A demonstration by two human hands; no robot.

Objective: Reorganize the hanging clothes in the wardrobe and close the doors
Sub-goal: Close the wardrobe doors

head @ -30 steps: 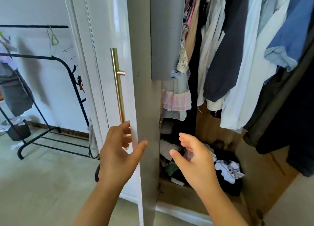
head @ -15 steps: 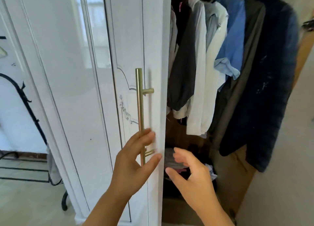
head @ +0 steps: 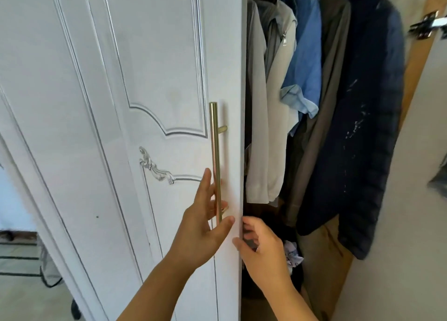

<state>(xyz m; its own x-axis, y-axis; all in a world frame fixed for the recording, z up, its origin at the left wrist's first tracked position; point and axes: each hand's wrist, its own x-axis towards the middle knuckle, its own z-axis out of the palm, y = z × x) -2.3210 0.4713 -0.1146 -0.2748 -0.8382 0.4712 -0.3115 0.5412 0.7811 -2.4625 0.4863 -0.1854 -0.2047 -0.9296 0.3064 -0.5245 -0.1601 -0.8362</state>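
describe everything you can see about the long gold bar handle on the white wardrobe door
The long gold bar handle is a slim, round, brushed-metal-looking rod standing upright near the right edge of the white panelled wardrobe door. Two short gold posts fix it to the door: one near its top, one near its bottom, partly hidden. The left hand reaches around its lower part, fingers going behind the bar and thumb stretched out below its end. The right hand does not touch it; its fingers curl on the door's edge.
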